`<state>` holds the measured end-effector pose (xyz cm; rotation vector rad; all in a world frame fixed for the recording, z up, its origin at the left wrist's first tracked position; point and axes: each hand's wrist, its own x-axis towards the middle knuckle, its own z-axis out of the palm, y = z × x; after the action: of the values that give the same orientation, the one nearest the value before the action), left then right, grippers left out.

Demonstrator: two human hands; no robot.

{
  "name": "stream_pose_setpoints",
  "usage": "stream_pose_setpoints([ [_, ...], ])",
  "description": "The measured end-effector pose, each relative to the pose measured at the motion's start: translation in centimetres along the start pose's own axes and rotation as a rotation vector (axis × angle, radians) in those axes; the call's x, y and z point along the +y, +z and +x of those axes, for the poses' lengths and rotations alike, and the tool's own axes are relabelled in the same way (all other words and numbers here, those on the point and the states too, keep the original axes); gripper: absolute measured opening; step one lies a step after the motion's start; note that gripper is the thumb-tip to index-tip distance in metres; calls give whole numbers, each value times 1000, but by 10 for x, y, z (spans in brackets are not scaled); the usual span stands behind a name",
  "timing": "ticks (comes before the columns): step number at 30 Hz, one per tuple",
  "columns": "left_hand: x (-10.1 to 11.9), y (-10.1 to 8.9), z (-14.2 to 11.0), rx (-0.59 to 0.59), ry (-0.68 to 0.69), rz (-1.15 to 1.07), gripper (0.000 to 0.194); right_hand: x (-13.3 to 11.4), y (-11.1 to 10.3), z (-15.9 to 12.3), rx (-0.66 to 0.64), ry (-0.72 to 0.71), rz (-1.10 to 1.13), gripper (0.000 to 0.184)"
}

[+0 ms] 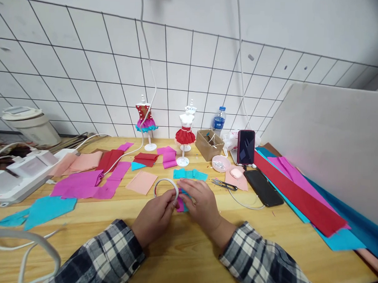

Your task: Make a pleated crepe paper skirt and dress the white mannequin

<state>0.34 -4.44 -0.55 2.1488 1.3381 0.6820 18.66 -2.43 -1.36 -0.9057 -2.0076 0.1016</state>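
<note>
A narrow white ring, looking like a roll of tape (pixel 168 180), stands on edge above the desk. My left hand (pixel 154 215) pinches its near right side between thumb and fingers. Close by on the right, my right hand (pixel 201 202) is curled with fingertips near the ring. What those fingertips hold, if anything, is hidden. Under and between the hands lies a small magenta and blue piece of crepe paper (pixel 180 205), mostly covered. Just beyond them is a folded turquoise strip (pixel 190 174), and a peach square (pixel 141 182) lies to the left.
Behind stand dress-form stands, one with a red skirt (pixel 185 136). A cardboard box (pixel 209 145), pink bowl (pixel 221 163), thread snips (pixel 224 184) and black phone (pixel 264 187) are to the right. A power strip (pixel 27 176) and magenta paper (pixel 80 184) lie left.
</note>
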Motion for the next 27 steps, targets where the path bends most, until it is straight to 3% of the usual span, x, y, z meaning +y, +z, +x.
stream_pose_setpoints([
  [5, -2, -2, 2, -34, -14, 96, 28, -1, 2, 0, 38, 26, -25, 8],
  [10, 1, -4, 2, -22, -9, 289, 36, -5, 2, -2, -14, 41, -20, 8],
  [14, -2, -7, 4, -5, 12, 168, 37, -9, 7, -5, -37, -69, -131, 16],
  [16, -14, -20, 9, 82, -35, 129, 38, -10, 6, -6, -2, -95, -166, 19],
  [17, -23, -30, 12, 185, -94, 143, 40, -9, 4, -5, 17, -83, -166, 20],
  [19, -45, -54, 16, 387, -232, 219, 40, -8, -4, -3, 38, -22, -160, 21],
  [20, -56, -65, 17, 410, -235, 316, 39, -7, -8, -1, 41, 13, -167, 21],
  [23, -79, -85, 19, 312, -20, 632, 35, -2, -16, 6, 30, 100, -180, 20],
  [25, -85, -85, 19, 128, 58, 667, 35, 2, -17, 7, -14, 161, -107, 20],
  [27, -85, -81, 19, -8, 49, 617, 37, 7, -14, 6, -67, 209, -13, 19],
])
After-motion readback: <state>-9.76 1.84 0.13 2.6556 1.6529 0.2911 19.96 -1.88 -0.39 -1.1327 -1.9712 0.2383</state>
